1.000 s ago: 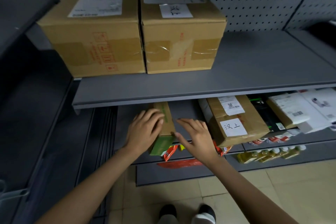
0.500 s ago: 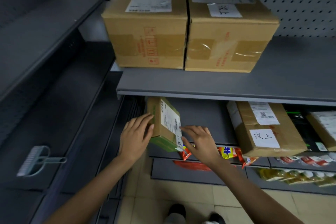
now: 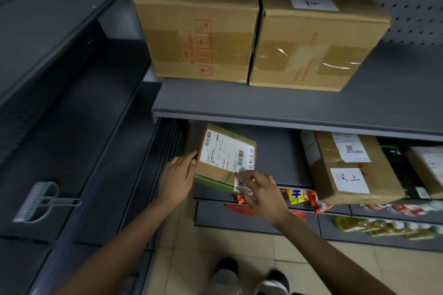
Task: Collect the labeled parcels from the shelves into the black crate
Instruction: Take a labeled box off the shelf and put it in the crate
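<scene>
Parcel (image 3: 221, 158): brown cardboard, green edges, white labels.

Slip on lower brown parcel (image 3: 352, 170): showing handwritten "汉上".
Yellow snack packet (image 3: 297, 195): showing a blue "半".
Small parcel (image 3: 225, 158): carrying a barcoded shipping label, print too small to read.
</scene>
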Available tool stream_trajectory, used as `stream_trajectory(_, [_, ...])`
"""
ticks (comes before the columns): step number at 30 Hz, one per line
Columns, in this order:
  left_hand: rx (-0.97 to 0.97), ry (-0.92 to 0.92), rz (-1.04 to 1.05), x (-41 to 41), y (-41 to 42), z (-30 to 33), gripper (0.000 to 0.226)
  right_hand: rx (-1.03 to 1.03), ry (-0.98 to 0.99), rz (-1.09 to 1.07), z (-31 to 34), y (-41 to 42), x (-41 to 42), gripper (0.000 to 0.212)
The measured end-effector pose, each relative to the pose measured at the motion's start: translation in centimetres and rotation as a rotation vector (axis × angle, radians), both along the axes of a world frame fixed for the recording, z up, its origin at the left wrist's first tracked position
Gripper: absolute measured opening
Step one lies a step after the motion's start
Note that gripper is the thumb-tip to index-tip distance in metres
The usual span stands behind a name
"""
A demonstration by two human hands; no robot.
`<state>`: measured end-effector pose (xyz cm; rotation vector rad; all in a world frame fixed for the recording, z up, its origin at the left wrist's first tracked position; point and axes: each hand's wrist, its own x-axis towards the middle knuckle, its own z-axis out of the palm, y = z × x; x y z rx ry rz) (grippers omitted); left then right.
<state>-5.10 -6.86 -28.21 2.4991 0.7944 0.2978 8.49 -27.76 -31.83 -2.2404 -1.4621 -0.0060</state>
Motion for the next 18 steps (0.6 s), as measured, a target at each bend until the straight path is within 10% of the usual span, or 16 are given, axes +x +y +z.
stream_trajectory(18, [0.283,0.099,-0.311,0.0,-3.5,-3.1,0.046,-0.227,-0.086,-0.256,0.6,3.2,9.6,0.041])
